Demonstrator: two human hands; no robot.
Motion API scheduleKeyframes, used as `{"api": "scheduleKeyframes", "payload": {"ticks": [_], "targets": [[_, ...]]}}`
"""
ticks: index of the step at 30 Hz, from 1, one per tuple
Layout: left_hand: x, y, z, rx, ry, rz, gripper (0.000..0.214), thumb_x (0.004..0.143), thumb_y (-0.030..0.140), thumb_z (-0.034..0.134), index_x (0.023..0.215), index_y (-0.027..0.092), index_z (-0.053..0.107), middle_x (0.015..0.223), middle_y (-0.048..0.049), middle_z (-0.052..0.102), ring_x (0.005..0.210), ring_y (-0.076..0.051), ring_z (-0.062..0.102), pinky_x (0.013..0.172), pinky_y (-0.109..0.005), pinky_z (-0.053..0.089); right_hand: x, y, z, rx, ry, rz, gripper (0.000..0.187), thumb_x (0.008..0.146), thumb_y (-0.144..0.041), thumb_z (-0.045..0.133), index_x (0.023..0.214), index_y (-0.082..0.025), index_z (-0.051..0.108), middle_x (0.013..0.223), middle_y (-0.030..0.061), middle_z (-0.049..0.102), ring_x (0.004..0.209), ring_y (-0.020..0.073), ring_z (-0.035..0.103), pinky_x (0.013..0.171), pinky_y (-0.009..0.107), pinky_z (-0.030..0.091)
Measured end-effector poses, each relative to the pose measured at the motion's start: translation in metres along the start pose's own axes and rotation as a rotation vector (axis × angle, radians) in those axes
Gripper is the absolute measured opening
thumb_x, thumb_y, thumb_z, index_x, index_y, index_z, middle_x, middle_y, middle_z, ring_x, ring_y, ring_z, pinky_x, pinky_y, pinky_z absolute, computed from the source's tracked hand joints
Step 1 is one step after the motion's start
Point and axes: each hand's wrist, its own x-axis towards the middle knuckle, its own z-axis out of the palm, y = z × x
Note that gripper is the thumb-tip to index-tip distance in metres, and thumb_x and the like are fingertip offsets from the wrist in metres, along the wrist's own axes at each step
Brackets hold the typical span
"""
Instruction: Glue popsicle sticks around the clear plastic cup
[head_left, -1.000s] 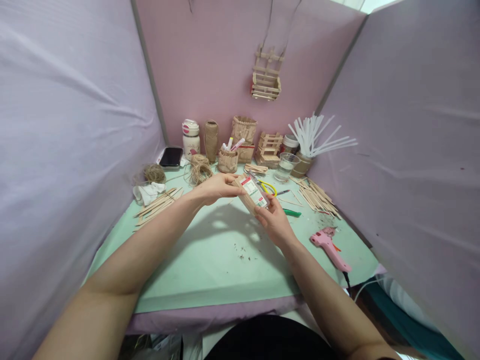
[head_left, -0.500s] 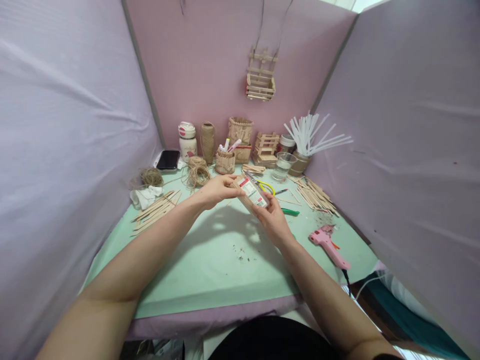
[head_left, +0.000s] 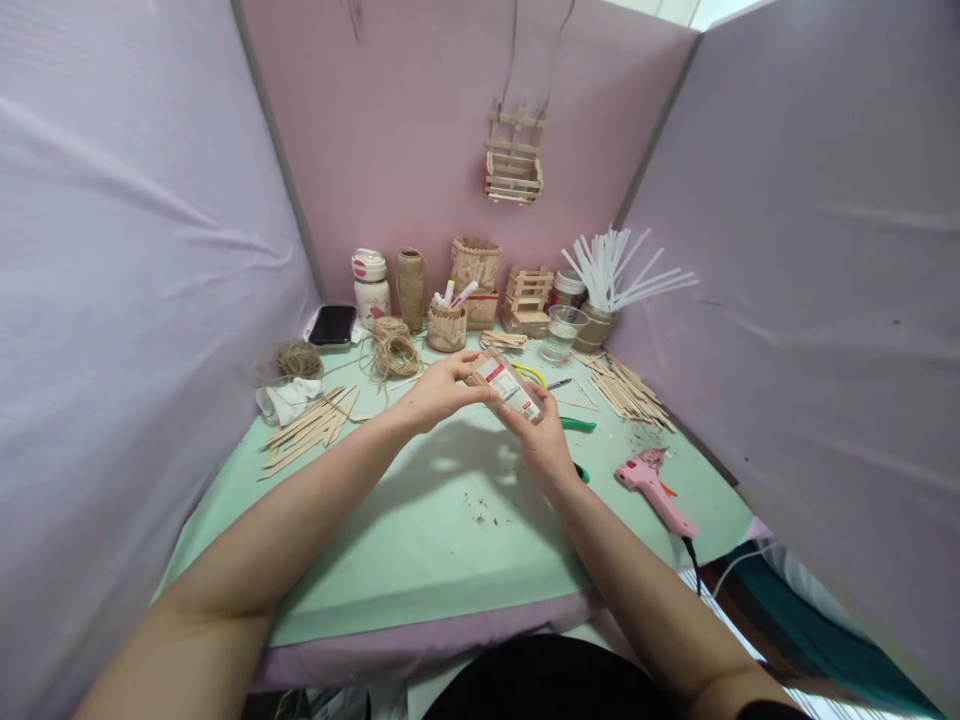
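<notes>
Both hands hold a clear packet of wooden sticks (head_left: 507, 384) with a red and white label, above the middle of the green table (head_left: 420, 520). My left hand (head_left: 435, 392) pinches the packet's far upper end with closed fingers. My right hand (head_left: 541, 438) grips its lower end from beneath, fingers curled round it. The packet is tilted, its label facing up.
Loose wooden sticks (head_left: 309, 428) lie at the left, more sticks (head_left: 626, 390) at the right. A pink glue gun (head_left: 654, 490) rests at the right front. Twine coils (head_left: 395, 352), a phone (head_left: 333, 324), stick-built holders (head_left: 447, 326), a glass (head_left: 562, 332) and white rods (head_left: 611, 268) line the back. Purple partitions surround the table.
The packet and both hands stay together, shifted slightly; the view has drifted a little. The grip is unchanged.
</notes>
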Motion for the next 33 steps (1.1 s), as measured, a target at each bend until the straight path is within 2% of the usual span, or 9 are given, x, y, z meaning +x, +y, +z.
{"api": "scheduleKeyframes", "payload": {"ticks": [5, 11, 15, 17, 20, 22, 26, 29, 33], "targets": [[-0.001, 0.005, 0.001, -0.003, 0.011, -0.021, 0.017, 0.066, 0.035, 0.077, 0.070, 0.018, 0.075, 0.141, -0.0061, 0.053, 0.126, -0.029, 0.053, 0.104, -0.039, 0.043, 0.000, -0.001, 0.000, 0.012, 0.010, -0.007, 0.077, 0.064, -0.046, 0.081, 0.127, -0.024, 0.043, 0.125, 0.0088, 0.059, 0.107, 0.0238, 0.061, 0.093, 0.040, 0.050], [0.005, -0.001, -0.027, -0.263, -0.069, -0.206, 0.031, 0.058, 0.039, 0.085, 0.074, 0.014, 0.075, 0.145, -0.0136, 0.048, 0.120, -0.031, 0.055, 0.098, -0.044, 0.049, -0.006, -0.013, -0.004, 0.124, -0.151, -0.032, 0.068, 0.067, -0.036, 0.080, 0.126, -0.029, 0.047, 0.136, 0.0070, 0.053, 0.120, 0.0236, 0.056, 0.102, 0.043, 0.047], [0.010, -0.010, -0.045, -0.400, -0.151, -0.315, 0.036, 0.058, 0.038, 0.087, 0.082, 0.013, 0.075, 0.113, -0.0137, 0.068, 0.108, -0.025, 0.061, 0.099, -0.047, 0.048, -0.014, -0.025, -0.004, 0.214, -0.247, 0.026, 0.056, 0.070, -0.035, 0.075, 0.121, -0.032, 0.051, 0.139, 0.0041, 0.052, 0.125, 0.0239, 0.052, 0.103, 0.047, 0.047], [0.010, -0.010, -0.049, -0.398, -0.154, -0.330, 0.037, 0.058, 0.038, 0.087, 0.081, 0.013, 0.074, 0.106, -0.0132, 0.070, 0.108, -0.026, 0.061, 0.100, -0.048, 0.048, -0.015, -0.027, -0.005, 0.226, -0.269, 0.034, 0.052, 0.072, -0.036, 0.073, 0.120, -0.032, 0.052, 0.139, 0.0030, 0.051, 0.127, 0.0232, 0.050, 0.104, 0.046, 0.047], [0.006, 0.000, -0.048, -0.268, -0.114, -0.257, 0.035, 0.058, 0.042, 0.085, 0.075, 0.014, 0.073, 0.127, -0.0134, 0.063, 0.115, -0.031, 0.058, 0.099, -0.049, 0.048, -0.012, -0.023, -0.010, 0.186, -0.231, 0.016, 0.048, 0.073, -0.036, 0.072, 0.118, -0.031, 0.054, 0.136, 0.0030, 0.052, 0.126, 0.0224, 0.051, 0.106, 0.046, 0.044], [0.001, 0.011, -0.045, -0.054, -0.082, -0.134, 0.030, 0.063, 0.043, 0.081, 0.068, 0.015, 0.072, 0.140, -0.0106, 0.053, 0.122, -0.033, 0.054, 0.101, -0.048, 0.045, -0.008, -0.017, -0.014, 0.153, -0.155, 0.003, 0.043, 0.073, -0.035, 0.071, 0.114, -0.030, 0.056, 0.132, 0.0027, 0.053, 0.123, 0.0217, 0.053, 0.106, 0.045, 0.042], [-0.007, 0.023, -0.031, 0.412, -0.104, 0.104, 0.018, 0.071, 0.036, 0.075, 0.069, 0.018, 0.074, 0.144, -0.0090, 0.048, 0.130, -0.032, 0.047, 0.111, -0.045, 0.034, -0.001, -0.003, -0.024, 0.096, -0.027, -0.010, 0.034, 0.073, -0.034, 0.069, 0.104, -0.028, 0.058, 0.120, 0.0021, 0.057, 0.116, 0.0204, 0.055, 0.103, 0.044, 0.043], [-0.007, 0.013, -0.016, 0.531, -0.228, 0.198, 0.010, 0.073, 0.028, 0.072, 0.072, 0.018, 0.074, 0.143, -0.0092, 0.048, 0.131, -0.030, 0.047, 0.111, -0.042, 0.035, 0.000, 0.002, -0.027, 0.047, -0.024, -0.009, 0.032, 0.073, -0.034, 0.068, 0.103, -0.028, 0.059, 0.117, 0.0021, 0.058, 0.114, 0.0204, 0.055, 0.099, 0.042, 0.045], [-0.005, -0.007, 0.000, 0.597, -0.335, 0.213, 0.007, 0.075, 0.022, 0.069, 0.070, 0.017, 0.072, 0.146, -0.0094, 0.046, 0.130, -0.030, 0.048, 0.108, -0.040, 0.039, -0.004, 0.000, -0.027, -0.084, -0.082, -0.055, 0.030, 0.077, -0.034, 0.067, 0.104, -0.026, 0.059, 0.112, 0.0034, 0.061, 0.110, 0.0209, 0.056, 0.099, 0.042, 0.045]]}}
